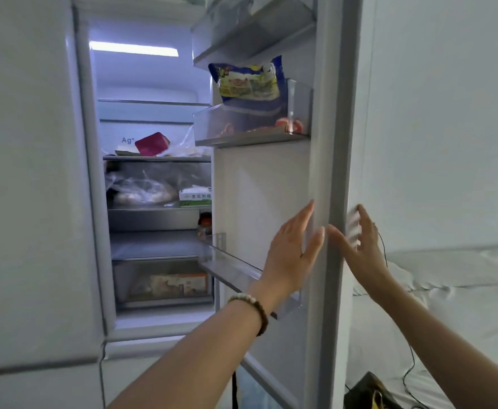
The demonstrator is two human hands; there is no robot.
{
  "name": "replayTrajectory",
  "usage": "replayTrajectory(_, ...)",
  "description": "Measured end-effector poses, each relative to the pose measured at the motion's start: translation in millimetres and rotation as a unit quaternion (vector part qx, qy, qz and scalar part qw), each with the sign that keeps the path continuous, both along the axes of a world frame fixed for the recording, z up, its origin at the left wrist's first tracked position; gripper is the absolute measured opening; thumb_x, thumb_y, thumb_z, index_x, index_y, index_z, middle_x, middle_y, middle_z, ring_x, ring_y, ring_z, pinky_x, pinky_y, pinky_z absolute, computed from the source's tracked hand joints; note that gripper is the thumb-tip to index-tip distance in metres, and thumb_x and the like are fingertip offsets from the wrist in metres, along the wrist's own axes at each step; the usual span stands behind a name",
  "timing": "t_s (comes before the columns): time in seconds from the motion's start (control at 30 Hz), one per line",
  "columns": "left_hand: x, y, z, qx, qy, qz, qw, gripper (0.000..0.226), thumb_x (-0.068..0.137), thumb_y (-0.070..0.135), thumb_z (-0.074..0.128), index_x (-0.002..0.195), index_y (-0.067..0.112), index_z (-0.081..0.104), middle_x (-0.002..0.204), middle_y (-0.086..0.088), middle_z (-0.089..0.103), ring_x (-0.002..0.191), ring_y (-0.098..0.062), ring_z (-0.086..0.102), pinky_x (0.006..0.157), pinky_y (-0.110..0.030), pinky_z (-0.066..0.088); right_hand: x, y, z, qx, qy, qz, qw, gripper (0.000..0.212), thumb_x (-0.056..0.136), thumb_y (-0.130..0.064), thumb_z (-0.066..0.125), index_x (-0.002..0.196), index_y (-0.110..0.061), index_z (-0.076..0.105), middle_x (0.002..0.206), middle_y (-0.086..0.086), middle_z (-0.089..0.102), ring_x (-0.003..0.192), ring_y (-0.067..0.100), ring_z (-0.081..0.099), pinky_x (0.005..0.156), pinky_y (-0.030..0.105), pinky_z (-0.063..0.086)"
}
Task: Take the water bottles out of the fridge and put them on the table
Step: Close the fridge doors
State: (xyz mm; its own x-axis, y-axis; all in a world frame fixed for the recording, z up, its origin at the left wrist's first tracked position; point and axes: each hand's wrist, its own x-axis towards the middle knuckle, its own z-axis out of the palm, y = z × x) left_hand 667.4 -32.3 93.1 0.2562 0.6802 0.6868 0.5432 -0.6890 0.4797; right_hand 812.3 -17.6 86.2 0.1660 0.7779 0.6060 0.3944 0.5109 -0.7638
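Progress looked nil: with the fridge door [327, 172] open, the left hand [293, 255] lay flat against its inner face and the right hand [362, 249] at its outer side, fingers [302, 224] of both straight and gripping nothing, while no water bottles showed on its racks or left of it.

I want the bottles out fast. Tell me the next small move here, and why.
Probably swing the fridge door wider. The left hand and the right hand lie open and flat on either side of its edge, holding nothing. The door hides part of the shelves, and no water bottle shows yet.
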Motion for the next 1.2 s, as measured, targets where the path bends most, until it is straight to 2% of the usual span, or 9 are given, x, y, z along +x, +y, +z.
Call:
replayTrajectory(0.1,4,-1,4,-0.014,-0.047,-0.012,0.999,0.062,0.093,0.054,0.026,0.148,0.037,0.004,0.158,0.01,0.015,0.142,-0.013,0.024,0.112,-0.035,0.028,3,-3,-2,0.03,-0.005,0.021,0.999,0.088,0.069,-0.058,0.06,0.145,-0.036,0.021,0.133,0.001,0.034,0.108,0.018,0.05,0.091,0.037,0.048)
replayTrajectory(0.2,-3,-3,5,-0.019,-0.156,-0.003,0.988,0.066,0.09,0.062,0.033,0.147,0.041,0.006,0.146,-0.004,0.035,0.124,-0.027,0.048,0.098,-0.043,0.047,-6,-12,-7,0.063,0.007,0.037,0.997,0.079,0.073,-0.066,0.058,0.142,-0.044,0.026,0.125,-0.008,0.038,0.105,0.013,0.05,0.087,0.03,0.044)
replayTrajectory(0.3,-24,-3,5,0.011,-0.196,0.031,0.98,0.075,0.08,0.069,0.034,0.146,0.036,0.02,0.122,-0.005,0.048,0.1,-0.022,0.056,0.088,-0.038,0.052,-26,-21,-9,0.081,0.029,0.048,0.995,0.079,0.069,-0.073,0.048,0.141,-0.048,0.028,0.121,-0.009,0.047,0.104,0.009,0.053,0.083,0.025,0.041)
replayTrajectory(0.43,-70,-6,0,0.064,-0.223,0.048,0.971,0.074,0.079,0.07,0.041,0.142,0.035,0.028,0.107,-0.005,0.053,0.081,-0.011,0.054,0.074,-0.024,0.047,-70,-26,-12,0.096,0.029,0.097,0.99,0.074,0.071,-0.068,0.045,0.136,-0.032,0.044,0.112,-0.008,0.053,0.103,0.003,0.052,0.084,0.017,0.042)
replayTrajectory(0.63,-157,-24,3,0.063,-0.229,0.035,0.971,0.068,0.074,0.069,0.054,0.133,0.05,0.028,0.132,0.008,0.051,0.116,-0.005,0.054,0.096,-0.038,0.05,-172,-29,-23,0.111,0.023,0.187,0.976,0.071,0.077,-0.069,0.048,0.139,-0.044,0.025,0.143,-0.015,0.037,0.126,-0.005,0.038,0.095,0.0,0.027)
replayTrajectory(0.8,-243,-26,4,0.027,-0.201,0.045,0.978,0.081,0.07,0.069,0.059,0.139,0.045,0.024,0.138,0.014,0.045,0.123,-0.002,0.049,0.099,-0.032,0.048,-259,-32,-27,0.114,0.009,0.222,0.968,0.064,0.08,-0.079,0.022,0.138,-0.055,0.013,0.15,-0.02,0.019,0.141,0.0,0.017,0.114,0.029,0.017)
replayTrajectory(0.9,-291,-21,6,0.004,-0.204,0.041,0.978,0.091,0.067,0.074,0.057,0.142,0.035,0.025,0.134,0.014,0.048,0.117,-0.001,0.052,0.087,-0.016,0.048,-303,-19,-28,0.123,-0.035,0.217,0.968,0.058,0.084,-0.075,0.016,0.139,-0.056,0.011,0.153,-0.023,0.013,0.143,-0.003,0.007,0.118,0.035,0.011)
replayTrajectory(1.0,-331,-15,10,-0.044,-0.223,0.042,0.973,0.074,0.074,0.064,0.061,0.136,0.034,0.033,0.123,0.018,0.053,0.109,0.003,0.053,0.083,-0.012,0.043,-343,1,-25,0.11,-0.064,0.199,0.972,0.054,0.085,-0.072,0.015,0.137,-0.058,0.01,0.151,-0.032,0.007,0.142,-0.007,0.003,0.119,0.04,0.011)
replayTrajectory(1.2,-395,19,15,-0.058,-0.237,0.103,0.964,0.053,0.085,0.047,0.059,0.129,0.025,0.039,0.106,0.017,0.055,0.097,0.001,0.055,0.084,-0.021,0.048,-402,55,-23,0.158,-0.187,0.103,0.964,0.058,0.091,-0.057,0.029,0.144,-0.048,0.004,0.159,-0.01,0.003,0.146,0.009,0.002,0.119,0.044,0.011)
